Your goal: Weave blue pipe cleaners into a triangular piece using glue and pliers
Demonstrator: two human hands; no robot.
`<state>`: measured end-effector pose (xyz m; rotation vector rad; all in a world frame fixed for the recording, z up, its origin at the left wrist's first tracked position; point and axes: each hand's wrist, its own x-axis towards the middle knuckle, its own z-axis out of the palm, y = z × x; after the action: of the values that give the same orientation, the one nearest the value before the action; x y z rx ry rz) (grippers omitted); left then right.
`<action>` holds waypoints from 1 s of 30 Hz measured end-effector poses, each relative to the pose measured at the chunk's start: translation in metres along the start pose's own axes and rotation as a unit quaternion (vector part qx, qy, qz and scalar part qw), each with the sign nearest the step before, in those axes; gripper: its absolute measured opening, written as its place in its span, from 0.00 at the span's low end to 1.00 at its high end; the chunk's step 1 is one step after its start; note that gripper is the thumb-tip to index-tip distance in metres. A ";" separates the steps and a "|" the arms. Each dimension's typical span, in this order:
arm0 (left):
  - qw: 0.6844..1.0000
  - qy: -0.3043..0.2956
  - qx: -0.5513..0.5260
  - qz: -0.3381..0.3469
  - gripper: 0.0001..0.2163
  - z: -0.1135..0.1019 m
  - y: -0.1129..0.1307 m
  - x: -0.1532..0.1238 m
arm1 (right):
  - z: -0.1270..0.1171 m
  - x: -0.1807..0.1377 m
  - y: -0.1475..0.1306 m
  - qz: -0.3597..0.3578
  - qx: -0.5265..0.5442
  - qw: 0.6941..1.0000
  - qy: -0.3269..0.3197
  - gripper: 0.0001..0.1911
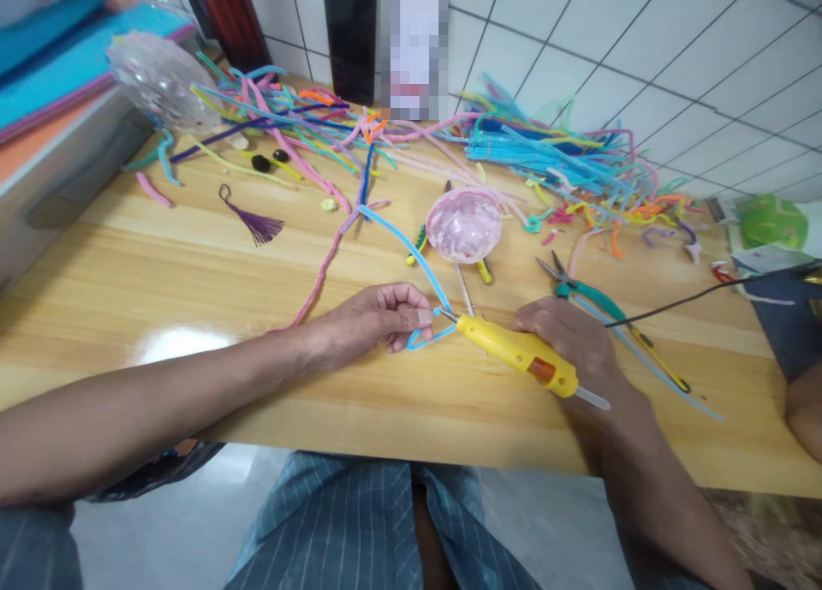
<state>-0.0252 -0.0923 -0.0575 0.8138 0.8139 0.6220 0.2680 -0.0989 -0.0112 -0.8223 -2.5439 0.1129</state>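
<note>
Between thumb and fingers, my left hand (399,318) pinches a light blue pipe cleaner (411,246). Its near end is bent into a loop, and its long tail runs back toward a dark blue and pink pipe cleaner. My right hand (571,337) is closed round a yellow hot glue gun (514,350), with a clear glue stick poking out of its back. The metal nozzle meets the blue pipe cleaner beside my left fingertips; whether glue is coming out cannot be made out. Long-nose pliers (600,303) with teal and yellow handles lie just beyond my right hand.
A pink-tinted clear bowl (463,226) stands mid-table, with yellow-green handles partly beneath it. A purple tassel (253,217) lies to the left. Loose pipe cleaners (288,136) and a blue bundle (539,157) line the tiled wall. A dark cord (693,297) crosses on the right, near another person's arm (806,410).
</note>
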 end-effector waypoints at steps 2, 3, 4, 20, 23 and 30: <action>1.000 -0.002 -0.002 -0.001 0.13 0.000 0.000 0.000 | -0.001 0.000 0.000 -0.007 -0.001 1.000 -0.001 0.13; 1.000 -0.001 -0.004 -0.002 0.13 -0.001 -0.001 0.000 | -0.001 0.001 0.001 -0.009 -0.002 1.000 0.000 0.14; 1.000 -0.001 -0.006 -0.003 0.13 -0.001 -0.001 0.000 | -0.001 0.001 0.001 -0.011 -0.004 1.000 -0.001 0.14; 1.000 0.005 -0.010 -0.006 0.12 0.002 0.002 -0.001 | -0.001 -0.001 0.002 0.008 0.002 1.000 -0.017 0.14; 1.000 0.007 -0.008 -0.005 0.12 0.002 0.003 -0.001 | 0.000 -0.001 0.002 -0.004 -0.001 1.000 -0.004 0.14; 1.000 0.004 -0.002 -0.006 0.12 0.001 0.003 -0.001 | -0.001 -0.001 0.002 0.008 0.010 1.000 -0.002 0.08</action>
<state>-0.0252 -0.0924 -0.0543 0.8025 0.8243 0.6176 0.2700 -0.0980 -0.0116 -0.8346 -2.5362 0.1440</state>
